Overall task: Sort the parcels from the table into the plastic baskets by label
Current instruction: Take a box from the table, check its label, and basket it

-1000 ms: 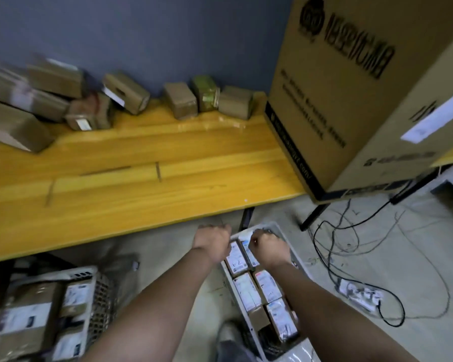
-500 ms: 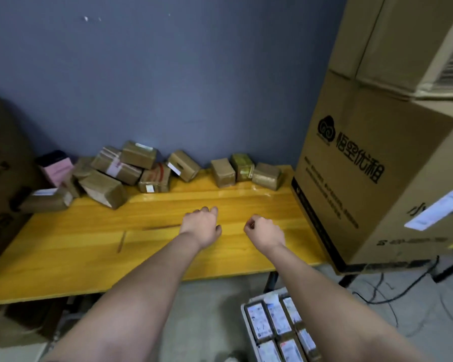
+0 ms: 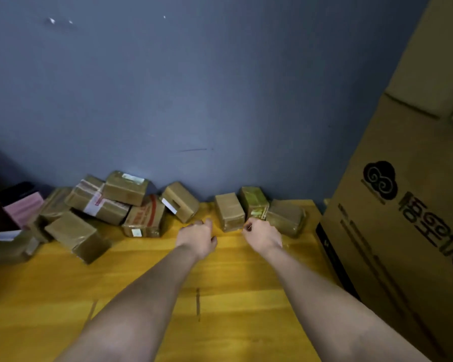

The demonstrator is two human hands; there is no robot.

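Now both hands, L (image 3: 198, 237) & R (image 3: 263, 236), fingers loosely curled, hold nothing, hovering near parcels (image 3: 229, 211) along table's (image 3: 63, 296) back edge.

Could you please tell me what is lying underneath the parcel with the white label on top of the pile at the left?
The labelled parcel rests on a taped parcel and a red-printed one. Whatever lies beneath those is covered.

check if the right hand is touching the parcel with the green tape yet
Cannot tell. In the head view the right hand overlaps the lower edge of the green-taped parcel, its curled fingers hidden behind the knuckles, so neither contact nor a gap shows.
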